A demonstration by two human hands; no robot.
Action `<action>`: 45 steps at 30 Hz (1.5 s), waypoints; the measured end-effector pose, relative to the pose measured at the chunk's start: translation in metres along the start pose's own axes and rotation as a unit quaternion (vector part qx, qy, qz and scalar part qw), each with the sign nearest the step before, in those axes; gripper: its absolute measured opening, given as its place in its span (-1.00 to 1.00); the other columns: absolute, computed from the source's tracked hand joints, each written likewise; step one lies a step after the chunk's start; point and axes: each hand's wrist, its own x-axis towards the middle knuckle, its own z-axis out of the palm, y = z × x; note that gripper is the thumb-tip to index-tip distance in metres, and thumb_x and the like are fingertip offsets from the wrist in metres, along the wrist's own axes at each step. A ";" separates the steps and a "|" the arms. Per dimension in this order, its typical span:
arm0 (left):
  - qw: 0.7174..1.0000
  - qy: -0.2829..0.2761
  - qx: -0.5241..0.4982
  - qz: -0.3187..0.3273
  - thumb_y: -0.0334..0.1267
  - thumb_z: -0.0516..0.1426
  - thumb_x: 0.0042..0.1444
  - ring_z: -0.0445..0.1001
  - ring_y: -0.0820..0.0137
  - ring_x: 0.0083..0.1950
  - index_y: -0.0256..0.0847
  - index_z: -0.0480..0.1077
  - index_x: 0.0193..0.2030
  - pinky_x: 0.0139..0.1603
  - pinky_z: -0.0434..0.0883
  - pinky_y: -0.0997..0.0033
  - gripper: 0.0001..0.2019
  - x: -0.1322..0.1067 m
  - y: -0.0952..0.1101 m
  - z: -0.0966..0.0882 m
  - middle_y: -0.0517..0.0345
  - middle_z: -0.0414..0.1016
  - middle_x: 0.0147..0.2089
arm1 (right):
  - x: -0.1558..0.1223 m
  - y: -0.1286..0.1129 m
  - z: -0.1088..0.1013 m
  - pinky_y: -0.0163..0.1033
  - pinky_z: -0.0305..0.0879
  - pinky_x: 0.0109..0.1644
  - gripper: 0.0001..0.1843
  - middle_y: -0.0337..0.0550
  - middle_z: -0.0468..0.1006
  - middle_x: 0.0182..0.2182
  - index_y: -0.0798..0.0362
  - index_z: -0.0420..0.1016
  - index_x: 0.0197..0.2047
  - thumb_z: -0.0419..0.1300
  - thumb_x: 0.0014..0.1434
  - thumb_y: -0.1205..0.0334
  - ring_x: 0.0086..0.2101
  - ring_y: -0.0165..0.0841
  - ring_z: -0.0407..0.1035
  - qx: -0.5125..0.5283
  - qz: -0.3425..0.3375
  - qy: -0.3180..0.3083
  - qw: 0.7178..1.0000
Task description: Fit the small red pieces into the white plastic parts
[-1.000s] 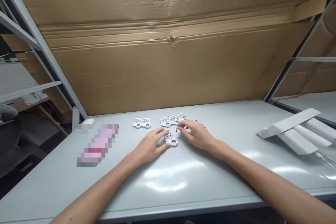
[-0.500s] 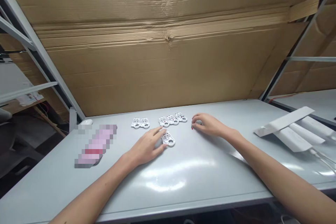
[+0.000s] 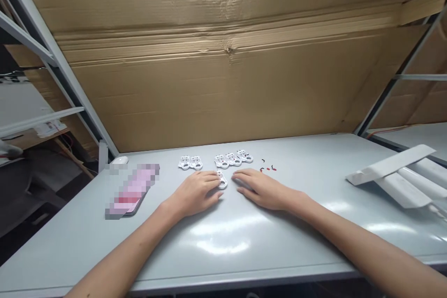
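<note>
In the head view, a small white plastic piece [image 3: 222,182] with a round hole lies on the table. The fingers and thumb of my left hand [image 3: 196,193] are on its left side, steadying it and hiding part of it. Just right of the piece is my right hand [image 3: 263,189], its thumb and forefinger apart, with nothing visible between them. Behind the hands, a row of three similar white pieces [image 3: 233,159] stands beside a pair of the same kind [image 3: 190,162]. Several tiny red and black bits [image 3: 268,168] are scattered beyond my right hand.
A phone with a blurred pink screen [image 3: 132,191] lies to the left, with a white mouse [image 3: 120,160] behind it. White panel-like objects [image 3: 394,172] with a cable are at right. A cardboard wall [image 3: 223,98] closes off the back, between metal posts.
My right hand has moved left and nearer, from the tiny red and black bits to beside the white plastic piece. My left hand stays at the piece. The view has shifted slightly.
</note>
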 end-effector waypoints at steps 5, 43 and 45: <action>0.998 0.027 0.015 -0.054 -0.30 0.06 0.28 0.52 0.24 0.04 -0.17 0.50 -0.14 0.13 0.39 0.21 -0.82 -0.003 -0.019 0.007 0.07 0.59 -0.06 | -0.002 0.000 0.000 -0.02 0.35 0.03 -0.72 0.02 0.50 0.01 -0.01 0.43 0.05 0.01 0.35 0.17 -0.02 -0.12 0.38 0.001 0.001 -0.011 1.000; 0.958 -0.088 0.031 -0.270 0.21 -0.08 0.28 -0.21 -0.03 0.49 -0.27 0.08 0.40 0.39 -0.10 -0.20 -0.28 -0.003 -0.022 0.014 -0.24 -0.16 0.48 | 0.007 0.001 0.010 0.18 0.07 0.32 -0.40 0.17 0.28 0.28 0.12 0.25 0.31 0.00 0.33 -0.05 0.27 0.00 0.11 -0.022 0.017 0.017 0.999; 0.962 -0.074 0.029 -0.260 0.22 -0.08 0.27 -0.18 -0.03 0.48 -0.27 0.10 0.40 0.38 -0.10 -0.21 -0.28 -0.004 -0.024 0.017 -0.24 -0.12 0.47 | 0.011 0.004 0.012 0.18 -0.02 0.36 -0.36 0.11 0.19 0.33 0.09 0.16 0.36 -0.03 0.35 -0.07 0.33 -0.01 -0.03 -0.020 0.028 0.009 0.999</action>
